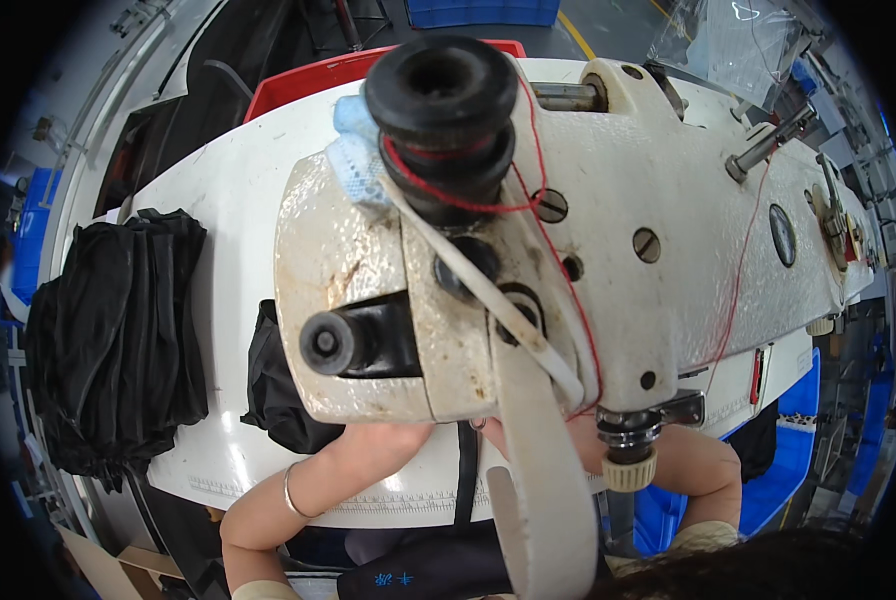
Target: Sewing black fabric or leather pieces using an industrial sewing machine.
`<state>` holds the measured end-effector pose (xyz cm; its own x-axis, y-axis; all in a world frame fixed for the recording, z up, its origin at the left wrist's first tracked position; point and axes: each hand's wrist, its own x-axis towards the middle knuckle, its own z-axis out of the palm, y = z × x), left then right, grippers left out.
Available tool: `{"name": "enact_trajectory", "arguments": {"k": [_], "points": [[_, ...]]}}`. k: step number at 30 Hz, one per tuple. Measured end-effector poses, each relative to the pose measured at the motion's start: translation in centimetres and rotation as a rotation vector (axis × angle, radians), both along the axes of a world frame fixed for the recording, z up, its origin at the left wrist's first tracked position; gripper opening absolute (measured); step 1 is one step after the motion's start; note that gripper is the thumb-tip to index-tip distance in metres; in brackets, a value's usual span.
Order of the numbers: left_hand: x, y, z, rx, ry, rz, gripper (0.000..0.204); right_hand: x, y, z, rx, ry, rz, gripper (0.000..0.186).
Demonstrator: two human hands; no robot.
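The left hand (393,440) and right hand (494,436) were close together, mostly hidden by a white sewing machine (608,250). I couldn't tell if they were spread or pinching anything. Between them, a thin black strap (466,475) ran to the near edge of the white table (218,450). A black cloth piece (286,395) lay just beside the left hand. Farther left sat a big black cloth pile (118,340). A blue bin (796,470) was right of the right hand. Well past both hands was a red bin (293,85).
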<state>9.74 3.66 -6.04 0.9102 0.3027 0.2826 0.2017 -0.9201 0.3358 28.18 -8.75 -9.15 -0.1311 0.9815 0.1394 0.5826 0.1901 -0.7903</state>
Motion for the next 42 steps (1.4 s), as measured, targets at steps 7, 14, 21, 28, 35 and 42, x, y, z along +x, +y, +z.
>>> {"name": "enact_trajectory", "arguments": {"k": [7, 14, 21, 28, 35, 42], "points": [[-0.1, 2.2, 0.1, -0.104, 0.128, -0.013, 0.037, 1.4, 1.2, -0.5, -0.138, 0.027, 0.099, 0.026], [0.1, 1.6, -0.5, 0.097, 0.000, -0.083, 0.032, 0.0, 0.7, 1.4, -0.039, 0.118, -0.074, 0.030], [0.4, 1.9, 0.2, 0.123, -0.026, -0.079, 0.027, 0.5, 0.9, 1.5, 0.011, 0.138, -0.088, 0.025], [0.6, 1.3, -0.3, -0.024, -0.053, -0.011, 0.026, 0.3, 0.4, -0.3, -0.141, 0.284, -0.108, 0.035], [1.2, 1.4, -1.5, -0.035, -0.129, -0.010, 0.029, 1.1, 1.0, 0.0, 0.458, -0.581, -0.082, 0.029], [1.0, 1.9, -1.0, -0.055, -0.008, -0.006, 0.028, 0.4, 1.3, -1.8, -0.236, 0.249, -0.145, 0.024]]}}
